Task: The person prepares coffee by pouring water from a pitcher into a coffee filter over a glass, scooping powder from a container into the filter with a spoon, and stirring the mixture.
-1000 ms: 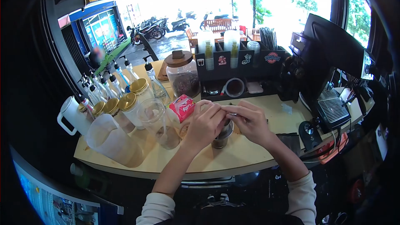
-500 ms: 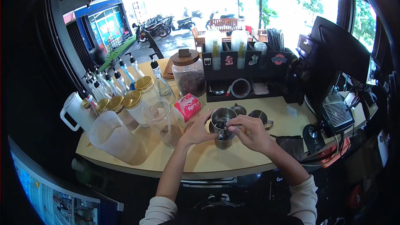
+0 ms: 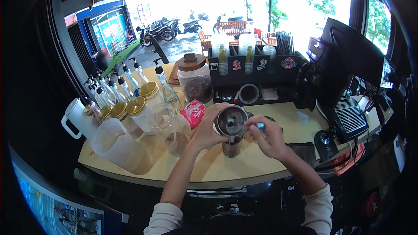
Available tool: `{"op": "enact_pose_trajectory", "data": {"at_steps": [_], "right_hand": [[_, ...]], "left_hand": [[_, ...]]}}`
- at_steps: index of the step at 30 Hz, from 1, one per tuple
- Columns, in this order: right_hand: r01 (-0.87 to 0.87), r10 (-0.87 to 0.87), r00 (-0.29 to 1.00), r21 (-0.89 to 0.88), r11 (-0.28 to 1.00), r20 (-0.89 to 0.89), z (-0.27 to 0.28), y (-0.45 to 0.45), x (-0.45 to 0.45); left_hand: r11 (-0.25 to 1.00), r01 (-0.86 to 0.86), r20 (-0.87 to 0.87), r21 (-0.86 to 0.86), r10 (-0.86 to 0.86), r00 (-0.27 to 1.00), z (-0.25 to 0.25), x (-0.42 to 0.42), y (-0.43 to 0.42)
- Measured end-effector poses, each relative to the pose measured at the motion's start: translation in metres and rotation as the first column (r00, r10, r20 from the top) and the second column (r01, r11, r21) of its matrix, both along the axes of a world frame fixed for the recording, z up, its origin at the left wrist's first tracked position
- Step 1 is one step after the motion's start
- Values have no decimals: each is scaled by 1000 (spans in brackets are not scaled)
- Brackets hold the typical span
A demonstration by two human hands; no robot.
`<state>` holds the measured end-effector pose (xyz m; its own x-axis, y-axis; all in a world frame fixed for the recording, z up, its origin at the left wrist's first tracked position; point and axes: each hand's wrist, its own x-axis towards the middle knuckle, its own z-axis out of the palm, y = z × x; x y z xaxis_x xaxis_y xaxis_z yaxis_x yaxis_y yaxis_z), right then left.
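My left hand (image 3: 207, 131) is wrapped round the left side of a round steel cup (image 3: 232, 122), which shows dark contents with some foam or shine inside. The cup is over a clear glass (image 3: 231, 149) with something brown in it. At the cup's right side, my right hand (image 3: 269, 138) is closed on a small metal utensil, probably a spoon, whose bluish shiny end (image 3: 260, 126) shows between the fingers. The rest of the utensil is hidden. Behind my hands, other metal items are mostly covered.
On the left are a tilted translucent pitcher (image 3: 119, 147), a clear plastic cup (image 3: 162, 119), gold-lidded jars (image 3: 136, 104) and pump bottles (image 3: 163, 85). A pink packet (image 3: 193, 114) and wooden-lidded jar (image 3: 191, 78) are behind. A black machine (image 3: 346, 109) stands right.
One second ago both hands were together over the glass. The steel cup came into view between them, then its opening tilted towards the camera. My right hand has moved from over the cup to its right side.
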<state>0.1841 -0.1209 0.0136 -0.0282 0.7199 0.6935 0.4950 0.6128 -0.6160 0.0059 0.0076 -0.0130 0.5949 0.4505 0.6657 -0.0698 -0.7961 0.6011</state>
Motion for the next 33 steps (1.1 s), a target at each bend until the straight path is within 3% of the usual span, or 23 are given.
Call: {"op": "enact_pose_trajectory", "data": {"at_steps": [2, 6, 9, 11, 15, 17, 20, 24, 26, 28, 31, 33], "right_hand": [[-148, 148, 989, -151, 977, -12, 1, -3, -1], [-127, 118, 991, -167, 978, -64, 12, 1, 5], [-191, 195, 981, -277, 942, -11, 21, 6, 13], [-114, 141, 985, -246, 962, 97, 24, 10, 17], [-146, 189, 973, -281, 949, 132, 47, 12, 19], [-146, 230, 918, -264, 954, 324, 58, 16, 15], [-174, 263, 893, -259, 950, 366, 71, 25, 14], [-256, 345, 869, -274, 927, 354, 58, 24, -1], [-258, 336, 880, -257, 931, 335, 53, 26, 1], [-152, 229, 941, -292, 944, 250, 56, 27, 6], [-179, 263, 946, -369, 912, 192, 48, 27, 10], [-195, 252, 951, -285, 939, 178, 35, 25, 8]], "left_hand": [[995, -55, -18, 80, 57, 998, 3, -2, 0], [990, -53, -90, 131, 65, 994, 9, -5, -1], [983, -43, -104, 178, 62, 993, 6, -8, 3], [976, -60, -149, 211, 93, 984, 5, -10, 3], [975, -74, -162, 208, 108, 981, 9, -12, -2], [970, -51, -219, 237, 104, 970, 12, -11, -3], [965, -47, -220, 257, 106, 970, 9, -10, -5], [961, -45, -178, 271, 96, 979, 4, -8, -5], [970, -61, -168, 237, 102, 981, 0, -9, -4], [971, -70, -170, 229, 111, 979, 3, -11, -4], [968, -87, -162, 234, 127, 979, 4, -11, -6], [964, -86, -155, 251, 128, 980, 4, -8, -6]]}}
